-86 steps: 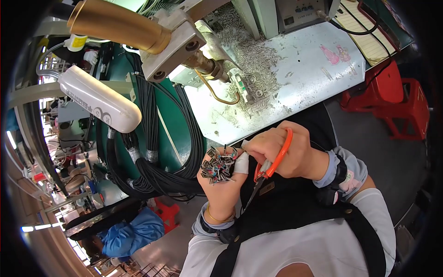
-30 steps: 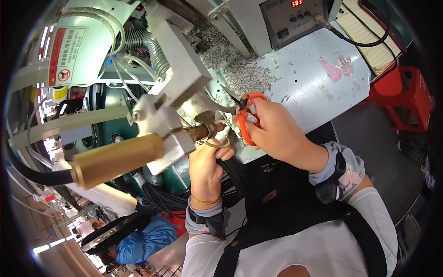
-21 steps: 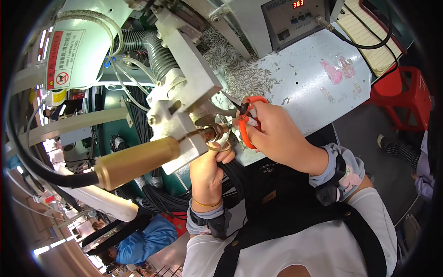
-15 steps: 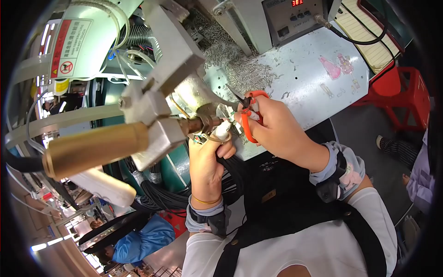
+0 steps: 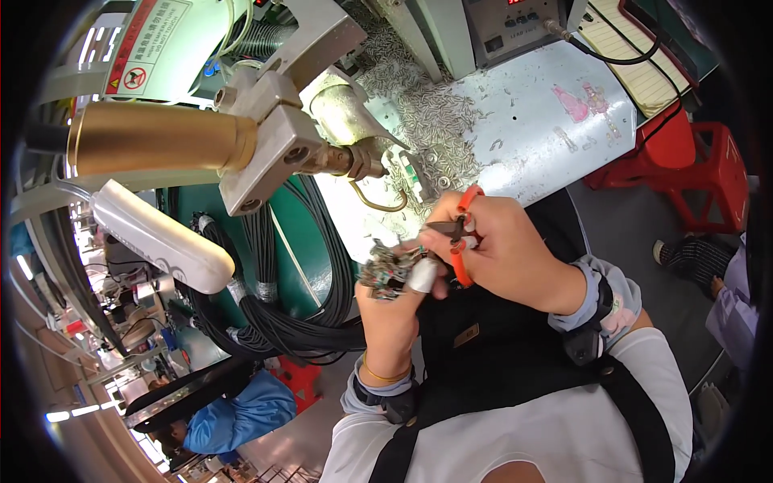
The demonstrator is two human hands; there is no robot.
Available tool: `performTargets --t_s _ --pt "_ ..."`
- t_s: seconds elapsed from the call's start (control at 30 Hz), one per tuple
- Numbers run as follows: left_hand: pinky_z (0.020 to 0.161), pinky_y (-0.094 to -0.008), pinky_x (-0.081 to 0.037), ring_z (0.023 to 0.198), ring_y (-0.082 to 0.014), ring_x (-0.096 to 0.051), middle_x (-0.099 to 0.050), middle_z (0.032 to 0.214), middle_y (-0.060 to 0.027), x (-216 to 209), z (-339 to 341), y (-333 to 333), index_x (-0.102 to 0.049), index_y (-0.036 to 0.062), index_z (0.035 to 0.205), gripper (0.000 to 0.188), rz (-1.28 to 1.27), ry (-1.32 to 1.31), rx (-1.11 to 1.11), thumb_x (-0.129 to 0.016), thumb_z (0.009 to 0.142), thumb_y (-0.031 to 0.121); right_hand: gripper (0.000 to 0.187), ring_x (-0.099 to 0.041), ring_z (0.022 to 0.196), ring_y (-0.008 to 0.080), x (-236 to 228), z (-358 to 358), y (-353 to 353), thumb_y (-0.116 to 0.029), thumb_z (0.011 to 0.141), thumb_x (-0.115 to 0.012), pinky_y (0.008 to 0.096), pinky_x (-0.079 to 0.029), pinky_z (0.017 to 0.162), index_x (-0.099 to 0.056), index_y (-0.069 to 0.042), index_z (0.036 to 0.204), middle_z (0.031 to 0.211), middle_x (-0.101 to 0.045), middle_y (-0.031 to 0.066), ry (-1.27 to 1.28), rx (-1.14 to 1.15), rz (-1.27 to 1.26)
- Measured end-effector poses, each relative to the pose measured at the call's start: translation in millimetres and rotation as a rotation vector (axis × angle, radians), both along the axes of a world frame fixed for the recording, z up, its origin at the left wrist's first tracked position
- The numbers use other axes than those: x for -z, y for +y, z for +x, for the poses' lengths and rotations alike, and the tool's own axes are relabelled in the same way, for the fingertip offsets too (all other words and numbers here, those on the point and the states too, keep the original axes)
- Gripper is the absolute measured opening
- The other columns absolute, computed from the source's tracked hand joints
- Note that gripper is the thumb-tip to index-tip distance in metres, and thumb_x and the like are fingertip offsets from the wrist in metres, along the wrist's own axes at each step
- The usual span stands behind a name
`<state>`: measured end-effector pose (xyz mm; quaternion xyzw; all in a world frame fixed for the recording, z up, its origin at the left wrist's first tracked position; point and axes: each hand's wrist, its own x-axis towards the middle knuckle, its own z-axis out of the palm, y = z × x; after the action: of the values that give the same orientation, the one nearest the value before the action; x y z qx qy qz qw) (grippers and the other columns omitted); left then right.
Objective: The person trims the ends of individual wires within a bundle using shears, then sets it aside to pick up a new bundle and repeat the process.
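Observation:
My left hand [image 5: 386, 330] is closed around a bunch of small wired parts [image 5: 385, 270], whose tangled ends stick up past the fingers. A white cover [image 5: 423, 274] sits on one of its digits. Close beside it, my right hand [image 5: 523, 253] grips a pair of orange-handled cutters [image 5: 459, 262], the dark jaws pointing left above the bunch. Fingertips of both hands meet near the parts, and what lies between them is too small to tell. Beyond the hands, a soldering head with a brass-coloured barrel [image 5: 161, 138] ends in a metal tip over a small green-and-white piece [image 5: 412, 171].
Loose small metal pins [image 5: 435, 121] cover the far bench top [image 5: 539, 121]. A control box [image 5: 515, 36] and notebook [image 5: 636, 60] stand farther right. Coiled black cables [image 5: 322, 266] and a white elongated lamp-like fixture [image 5: 165, 237] are at left. Red stools [image 5: 713, 169] and other people are around.
Both hands have drawn back from the soldering tip toward my body, the left carrying the bunch and the right the cutters. The soldering head now appears higher in the view.

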<state>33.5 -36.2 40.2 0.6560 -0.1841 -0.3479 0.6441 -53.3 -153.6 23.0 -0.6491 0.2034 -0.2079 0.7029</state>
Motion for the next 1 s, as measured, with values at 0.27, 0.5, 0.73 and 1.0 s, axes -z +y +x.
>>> performTargets --t_s 0.27,0.5,0.73,1.0 --pt "0.048 -0.0206 -0.035 0.053 -0.0088 -0.045 -0.053 0.07 -0.0051 10.1 3.4 8.6 -0.052 -0.0019 0.086 0.017 -0.107 -0.237 0.021 -0.063 0.073 -0.001 0.021 -0.048 0.044 0.0063 -23.1 -5.6 -11.8 -0.017 0.086 -0.051 0.0195 -0.034 0.039 -0.05 -0.002 0.07 0.058 -0.05 0.0019 0.282 -0.401 0.536" --pt "0.044 -0.0221 -0.031 0.047 -0.0087 -0.039 -0.049 0.067 -0.0046 -8.5 11.1 7.8 -0.048 -0.0017 0.09 0.019 -0.255 0.598 0.073 -0.059 0.075 -0.003 0.01 -0.043 0.041 0.0077 12.5 -3.2 -7.3 -0.019 0.074 -0.06 0.0213 -0.032 0.038 -0.06 -0.011 0.08 0.055 -0.042 -0.0033 -0.29 0.158 -1.219" --pt "0.043 -0.0225 -0.031 0.046 -0.0083 -0.037 -0.049 0.067 -0.0041 -11.2 13.3 11.8 -0.049 -0.0017 0.09 0.019 -0.043 0.411 0.03 -0.059 0.074 -0.006 0.021 -0.041 0.041 0.0084 -9.7 -9.5 -18.8 -0.017 0.067 -0.059 0.0214 -0.029 0.039 -0.062 -0.015 0.088 0.056 -0.042 -0.0056 -0.233 0.077 -1.259" --pt "0.049 -0.0208 -0.036 0.051 -0.0082 -0.045 -0.053 0.073 -0.004 -1.3 2.5 8.3 -0.053 -0.0017 0.082 0.012 0.085 -0.492 0.052 -0.061 0.074 -0.003 0.019 -0.045 0.043 0.0099 -2.5 -11.1 2.9 -0.014 0.068 -0.056 0.0235 -0.029 0.04 -0.059 -0.01 0.086 0.059 -0.048 -0.0033 -0.086 0.238 -1.312"
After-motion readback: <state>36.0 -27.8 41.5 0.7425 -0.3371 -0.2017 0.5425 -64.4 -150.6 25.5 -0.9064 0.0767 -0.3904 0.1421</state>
